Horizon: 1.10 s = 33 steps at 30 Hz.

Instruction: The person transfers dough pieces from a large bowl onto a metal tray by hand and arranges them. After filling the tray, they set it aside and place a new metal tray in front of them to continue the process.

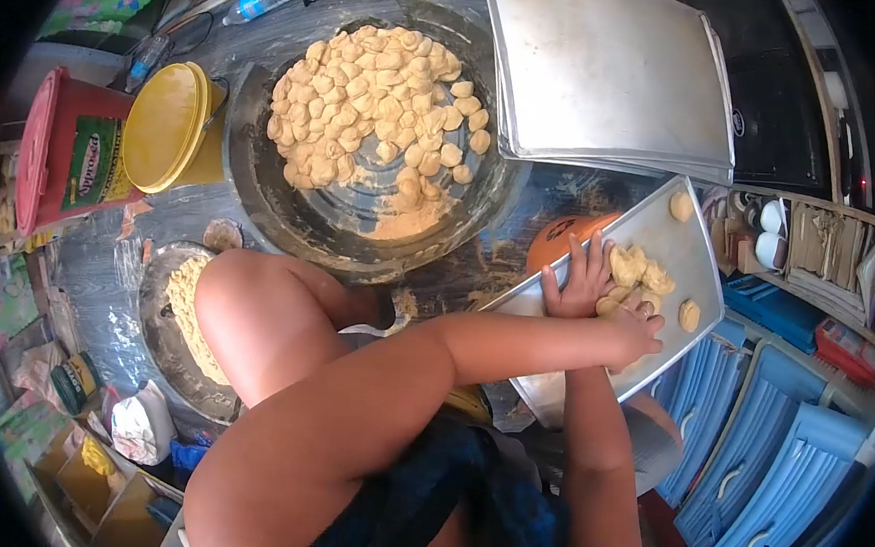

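A metal tray (694,249) lies tilted at the right, with pale dough pieces (657,280) in it. My right hand (578,277) is inside the tray at the left of these pieces, its fingers spread and the fingertips beside the dough. Crossing over my right wrist, my left forearm reaches to my left hand (637,336), whose fingers curl against dough pieces just below the cluster. Two single dough pieces sit apart from it, one near the upper corner and one by the right edge. Part of an orange object (560,239) shows behind the tray.
A big dark basin (248,177) holds many floured dough pieces. Stacked metal trays (610,74) stand behind. At left are a yellow bucket (166,127), a red bucket (49,149) and a smaller bowl (153,341) beside my knee. Blue drawers (748,443) stand at right.
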{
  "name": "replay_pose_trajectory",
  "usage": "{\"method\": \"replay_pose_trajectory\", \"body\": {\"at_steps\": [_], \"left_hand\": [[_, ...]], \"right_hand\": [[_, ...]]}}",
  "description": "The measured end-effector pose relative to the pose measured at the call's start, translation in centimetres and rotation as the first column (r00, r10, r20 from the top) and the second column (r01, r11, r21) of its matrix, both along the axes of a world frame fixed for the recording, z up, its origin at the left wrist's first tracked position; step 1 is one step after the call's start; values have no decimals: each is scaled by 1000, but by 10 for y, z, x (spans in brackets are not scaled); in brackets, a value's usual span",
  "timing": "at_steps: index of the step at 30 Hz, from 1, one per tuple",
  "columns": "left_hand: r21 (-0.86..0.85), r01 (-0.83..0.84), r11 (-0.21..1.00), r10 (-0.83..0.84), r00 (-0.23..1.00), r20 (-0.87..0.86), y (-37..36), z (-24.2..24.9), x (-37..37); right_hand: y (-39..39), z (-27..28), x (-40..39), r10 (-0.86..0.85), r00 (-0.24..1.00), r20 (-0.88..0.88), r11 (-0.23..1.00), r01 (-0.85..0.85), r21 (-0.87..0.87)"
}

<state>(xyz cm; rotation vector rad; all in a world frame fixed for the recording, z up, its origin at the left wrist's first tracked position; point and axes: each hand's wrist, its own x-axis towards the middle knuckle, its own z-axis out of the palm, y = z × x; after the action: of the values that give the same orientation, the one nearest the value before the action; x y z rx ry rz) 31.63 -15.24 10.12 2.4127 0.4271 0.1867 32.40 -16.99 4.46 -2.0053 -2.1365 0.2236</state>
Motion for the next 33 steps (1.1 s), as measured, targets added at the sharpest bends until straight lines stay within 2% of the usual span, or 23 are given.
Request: {"method": "replay_pose_trajectory", "body": {"at_steps": [2, 4, 5, 6, 7, 8, 9, 11, 12, 14, 16, 17, 19, 21, 24, 26, 27, 28, 29, 30, 31, 32, 33], "left_hand": [[-234, 7, 972, 34, 985, 171, 25, 33, -47], [-372, -154, 915, 318, 843, 433, 37, -25, -61], [-562, 93, 822, 239, 839, 488, 78, -8, -111], [-803, 147, 577, 289, 883, 369, 97, -30, -142], [-862, 78, 501, 368, 882, 294, 115, -37, -179], [-958, -86, 274, 518, 852, 71, 126, -54, -206], [-923, -307, 233, 588, 800, -118, 139, -78, -228], [-737, -516, 437, 471, 829, -302, 155, -111, -264], [-743, -512, 431, 468, 831, -301, 155, -102, -260], [-917, -161, 364, 499, 865, 46, 144, -53, -244], [-918, 188, 349, 329, 893, 308, 137, -17, -205], [-820, 318, 477, 242, 849, 470, 138, -17, -172], [-696, 176, 696, 283, 824, 491, 144, -9, -104], [-571, -184, 800, 461, 798, 388, 156, -16, -29], [-385, -453, 804, 579, 742, 337, 165, -34, 37], [200, -699, 686, 528, 668, 525, 156, -68, 66], [199, -706, 680, 539, 665, 517, 150, -57, 61], [52, -419, 907, 389, 878, 279, 146, -40, 56], [-179, -105, 978, 121, 990, 77, 140, -29, 45], [-175, -108, 979, 121, 990, 67, 133, -30, 32], [-267, -190, 945, 285, 879, 382, 123, -35, 22], [-376, -230, 897, 430, 645, 632, 114, -40, 6], [-562, -176, 808, 536, 616, 578, 110, -36, -32]], "right_hand": [[-1, -4, 1, 11, 1000, -4, 1000, -11, -5], [0, -16, 6, -25, 988, -150, 998, 16, -62], [-1, -23, 11, -77, 955, -286, 991, 42, -126], [-1, -14, 7, -53, 991, -124, 996, 43, -80], [-2, -4, 1, -33, 999, 41, 999, 34, -39], [-3, -2, 1, -33, 998, 49, 998, 35, -42], [-1, -2, 0, -34, 999, 32, 997, 36, -64], [1, -3, 1, -37, 999, 18, 995, 39, -94], [3, -4, 2, -20, 1000, 10, 998, 20, -61], [-4, -3, 3, -2, 1000, 4, 999, 2, -50], [0, -1, 1, -16, 1000, 7, 997, 17, -75], [0, -1, 2, -7, 1000, 7, 997, 8, -71], [-2, -2, 2, -42, 999, 23, 992, 44, -121], [-2, -3, 2, -19, 998, 53, 991, 26, -129], [-3, -16, 7, -187, 981, -50, 956, 170, -238], [-9, -28, 15, -203, 973, -106, 952, 170, -254], [-11, -31, 18, -243, 956, -164, 944, 193, -268], [-10, -27, 16, -235, 957, -170, 944, 183, -273], [-7, -21, 14, -178, 978, -106, 949, 142, -280], [-4, -18, 11, -122, 992, -43, 953, 104, -286], [-5, -16, 11, -124, 991, -51, 951, 104, -291], [-7, -16, 12, -72, 997, 5, 978, 71, -197], [-7, -14, 12, -25, 997, 68, 994, 32, -102]]}}
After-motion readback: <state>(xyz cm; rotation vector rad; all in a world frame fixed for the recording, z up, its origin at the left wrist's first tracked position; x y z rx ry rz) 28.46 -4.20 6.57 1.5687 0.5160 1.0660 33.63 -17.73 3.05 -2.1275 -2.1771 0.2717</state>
